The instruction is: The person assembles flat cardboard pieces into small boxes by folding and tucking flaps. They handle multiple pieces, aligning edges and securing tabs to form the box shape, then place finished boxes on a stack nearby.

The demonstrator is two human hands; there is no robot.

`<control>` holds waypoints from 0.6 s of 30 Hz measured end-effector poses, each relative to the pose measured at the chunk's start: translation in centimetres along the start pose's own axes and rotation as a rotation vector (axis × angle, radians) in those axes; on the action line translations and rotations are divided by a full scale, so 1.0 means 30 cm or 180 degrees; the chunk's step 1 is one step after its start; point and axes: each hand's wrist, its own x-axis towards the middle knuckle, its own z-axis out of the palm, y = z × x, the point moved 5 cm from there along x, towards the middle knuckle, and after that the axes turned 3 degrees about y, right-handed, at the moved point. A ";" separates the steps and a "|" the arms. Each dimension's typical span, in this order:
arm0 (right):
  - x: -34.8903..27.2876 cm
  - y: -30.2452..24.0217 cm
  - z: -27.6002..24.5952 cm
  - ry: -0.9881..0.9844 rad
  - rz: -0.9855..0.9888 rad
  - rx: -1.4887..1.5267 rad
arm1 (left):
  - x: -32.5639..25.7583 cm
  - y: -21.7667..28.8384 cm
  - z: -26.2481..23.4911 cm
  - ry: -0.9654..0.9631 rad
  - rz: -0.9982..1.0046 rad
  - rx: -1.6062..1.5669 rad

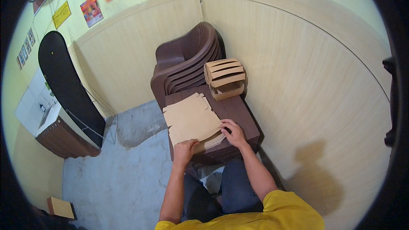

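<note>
— Two hands on one pile: what have they got?

— A stack of flat cardboard blanks (191, 121), lying on the seat of the brown plastic chairs (187, 66), on its near left part. The left hand (184, 150) is at the stack's near edge, fingers curled over it; the right hand (233, 133) lies on the right edge, fingers spread and pressing down. Whether either pinches a sheet I cannot tell.

— How would those sheets handle?

— Light, I'd judge, thin and fairly stiff, but they would bend or crease if lifted by one corner. The top one should slide easily over the rest. Taking hold at an edge, thumb under and fingers on top, looks best.

— Anything else on the seat?

— Folded cardboard boxes (225, 79), stacked at the far right against the wall panel (298, 81).
</note>
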 end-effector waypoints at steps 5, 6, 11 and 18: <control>-0.009 0.031 0.020 0.0154 0.0217 0.0195 | -0.071 -0.078 -0.078 0.0337 -0.0139 -0.0011; -0.006 0.022 0.020 0.0154 0.0108 0.0114 | -0.079 -0.104 -0.092 0.0318 -0.0154 -0.0056; -0.004 -0.034 0.012 -0.0342 -0.0134 -0.0490 | -0.134 -0.110 -0.090 0.0268 -0.0114 0.0184; -0.022 -0.153 0.033 -0.0489 -0.0615 -0.1445 | -0.112 0.016 -0.066 0.0465 -0.0204 0.0928</control>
